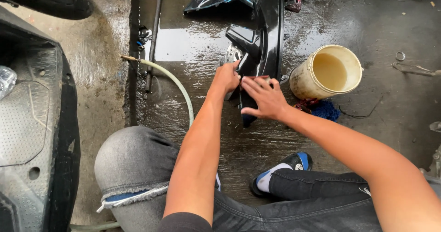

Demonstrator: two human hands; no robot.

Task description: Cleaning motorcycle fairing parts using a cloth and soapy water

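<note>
A shiny black plastic panel (262,39) is stood up on the wet floor (193,44), beside a yellow bucket (327,72). Its lower edge is pinched by the left hand (226,78). The right hand (265,99) is laid flat on it, fingers (251,84) spread apart.

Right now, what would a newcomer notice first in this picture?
At the centre, the left hand and right hand press on a glossy black plastic vehicle panel standing on the wet concrete floor. To its right a cream plastic bucket of murky water lies tilted; to the left curves a pale rubber hose.
</note>
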